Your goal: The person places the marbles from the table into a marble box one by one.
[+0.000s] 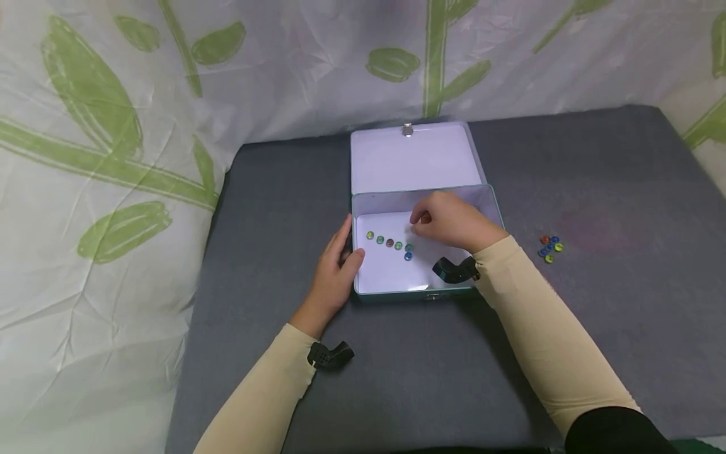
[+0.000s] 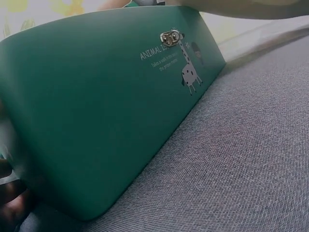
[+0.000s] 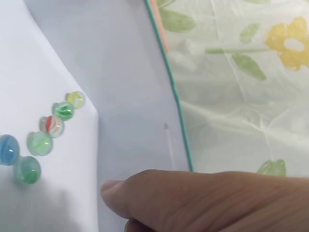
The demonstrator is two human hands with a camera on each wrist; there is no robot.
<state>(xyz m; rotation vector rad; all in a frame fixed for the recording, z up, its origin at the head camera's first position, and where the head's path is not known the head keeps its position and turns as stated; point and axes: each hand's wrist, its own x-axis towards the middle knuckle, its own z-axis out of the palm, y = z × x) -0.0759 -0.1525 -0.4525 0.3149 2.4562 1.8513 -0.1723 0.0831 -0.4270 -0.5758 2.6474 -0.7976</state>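
Note:
A green metal tin box (image 1: 397,296) stands with its lid (image 1: 414,161) folded back. On its white floor lie several glass marbles (image 1: 389,243), most in a slanting row, with a blue marble (image 1: 408,256) just below the row's right end. My left hand (image 1: 331,271) holds the box's left side, thumb at the rim and fingers along the outer wall. Inside the box, right of the row, my right hand (image 1: 454,221) is lowered with thumb and fingers bent together. Whether a marble is between these fingertips is hidden; the right wrist view shows mainly the thumb (image 3: 145,195).
To the right of the box, a small cluster of blue, yellow and orange marbles (image 1: 549,249) lies on the grey cloth (image 1: 624,302). Metal clasp parts sit on the lid's edge and box front (image 2: 170,37). A leaf-patterned sheet (image 1: 317,69) hangs behind.

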